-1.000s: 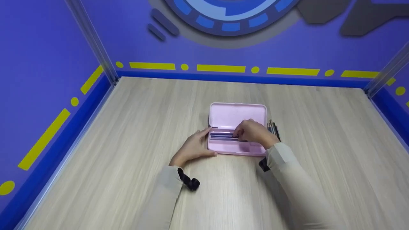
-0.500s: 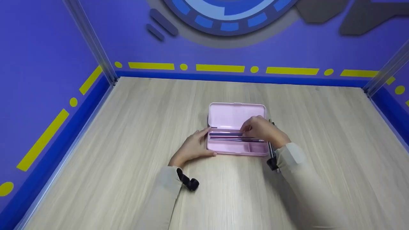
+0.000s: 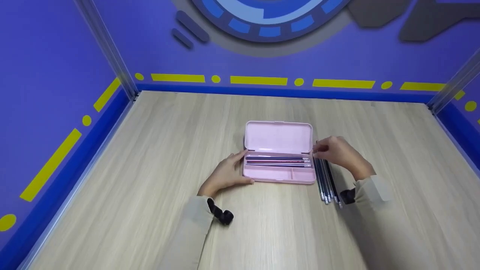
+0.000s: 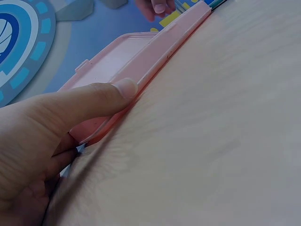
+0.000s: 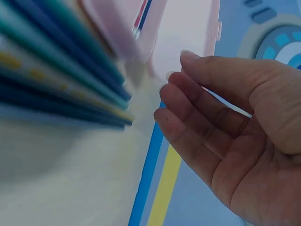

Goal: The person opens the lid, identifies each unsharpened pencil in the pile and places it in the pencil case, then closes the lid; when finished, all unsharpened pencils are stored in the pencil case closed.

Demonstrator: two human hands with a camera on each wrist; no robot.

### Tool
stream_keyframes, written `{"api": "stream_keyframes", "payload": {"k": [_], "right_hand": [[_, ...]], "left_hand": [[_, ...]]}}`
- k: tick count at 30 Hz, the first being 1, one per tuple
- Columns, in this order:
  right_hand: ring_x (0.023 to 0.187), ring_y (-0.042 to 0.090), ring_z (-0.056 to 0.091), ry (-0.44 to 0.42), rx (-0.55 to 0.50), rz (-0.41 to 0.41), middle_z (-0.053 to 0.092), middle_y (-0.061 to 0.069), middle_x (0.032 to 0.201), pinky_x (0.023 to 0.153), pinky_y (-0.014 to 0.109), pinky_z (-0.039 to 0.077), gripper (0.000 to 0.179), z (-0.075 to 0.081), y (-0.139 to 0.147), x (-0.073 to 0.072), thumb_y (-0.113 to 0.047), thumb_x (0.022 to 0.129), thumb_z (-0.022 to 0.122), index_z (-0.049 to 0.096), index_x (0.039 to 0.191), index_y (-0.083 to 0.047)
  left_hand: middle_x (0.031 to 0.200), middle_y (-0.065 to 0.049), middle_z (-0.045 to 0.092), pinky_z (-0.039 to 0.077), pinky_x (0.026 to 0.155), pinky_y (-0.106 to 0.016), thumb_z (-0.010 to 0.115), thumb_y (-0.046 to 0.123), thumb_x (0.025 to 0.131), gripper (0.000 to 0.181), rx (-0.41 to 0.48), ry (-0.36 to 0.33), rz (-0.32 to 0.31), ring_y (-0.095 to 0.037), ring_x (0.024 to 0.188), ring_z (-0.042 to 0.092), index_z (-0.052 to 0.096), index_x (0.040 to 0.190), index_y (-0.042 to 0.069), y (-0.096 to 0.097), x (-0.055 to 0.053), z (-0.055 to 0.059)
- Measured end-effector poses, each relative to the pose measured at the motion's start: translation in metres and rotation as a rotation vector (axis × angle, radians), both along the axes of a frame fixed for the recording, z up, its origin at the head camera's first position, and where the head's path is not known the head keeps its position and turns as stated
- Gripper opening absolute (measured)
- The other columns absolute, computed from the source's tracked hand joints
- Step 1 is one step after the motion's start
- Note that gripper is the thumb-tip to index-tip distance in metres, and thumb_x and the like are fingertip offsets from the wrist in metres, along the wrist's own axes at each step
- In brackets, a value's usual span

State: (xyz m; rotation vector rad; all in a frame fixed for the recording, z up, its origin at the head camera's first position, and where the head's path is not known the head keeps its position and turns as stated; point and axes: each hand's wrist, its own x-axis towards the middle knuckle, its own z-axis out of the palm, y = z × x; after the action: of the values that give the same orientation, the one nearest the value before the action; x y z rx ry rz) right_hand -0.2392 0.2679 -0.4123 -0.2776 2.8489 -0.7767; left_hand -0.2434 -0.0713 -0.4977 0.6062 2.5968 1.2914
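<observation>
See light wood-grain flat tabletop, bounded behind by violet-blue printed wall panel with darker blue strip along its base. Just above the strip, note yellow rectangular bars alternating with yellow round dots, repeating on violet-blue left side panel. At each back corner, find a silver metal post. Up top, get blue ring graphic, cropped above, two slanted dark grey rounded bars to its left, dark grey angular shapes to its right.

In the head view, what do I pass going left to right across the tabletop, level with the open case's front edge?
Left hand → pink pencil case → loose pencils → right sleeve.
</observation>
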Motion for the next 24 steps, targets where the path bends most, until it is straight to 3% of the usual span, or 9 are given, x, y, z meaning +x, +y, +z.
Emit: {"api": "stream_keyframes", "payload": {"k": [9,13,24], "right_hand": [[0.077,0.020,0.061,-0.035,-0.001,-0.015,0.070,0.019,0.092,0.067,0.032,0.053,0.027,-0.006,0.024,0.009,-0.008,0.084,0.069,0.068,0.105,0.010],[0.080,0.020,0.062,-0.109,0.011,-0.031,0.069,0.020,0.096,0.070,0.034,0.054,0.038,-0.007,0.029,0.014,-0.013,0.084,0.070,0.064,0.113,0.012],[0.082,0.020,0.061,-0.258,0.054,-0.071,0.068,0.020,0.102,0.071,0.033,0.054,0.047,-0.015,0.037,0.018,-0.017,0.082,0.073,0.060,0.119,0.009]], "left_hand": [[0.150,-0.013,0.041,0.024,0.117,-0.050,0.089,0.036,0.061,0.103,-0.008,-0.018,0.011,-0.037,0.141,0.032,0.037,0.149,0.021,0.000,-0.001,-0.002],[0.151,-0.011,0.040,0.022,0.118,-0.052,0.088,0.038,0.062,0.103,-0.010,-0.026,0.013,-0.039,0.143,0.026,0.036,0.149,0.022,0.000,-0.001,-0.002],[0.150,-0.011,0.042,0.026,0.116,-0.051,0.088,0.039,0.062,0.104,-0.005,-0.004,-0.002,-0.037,0.140,0.033,0.036,0.150,0.021,0.000,-0.001,-0.002]]}}
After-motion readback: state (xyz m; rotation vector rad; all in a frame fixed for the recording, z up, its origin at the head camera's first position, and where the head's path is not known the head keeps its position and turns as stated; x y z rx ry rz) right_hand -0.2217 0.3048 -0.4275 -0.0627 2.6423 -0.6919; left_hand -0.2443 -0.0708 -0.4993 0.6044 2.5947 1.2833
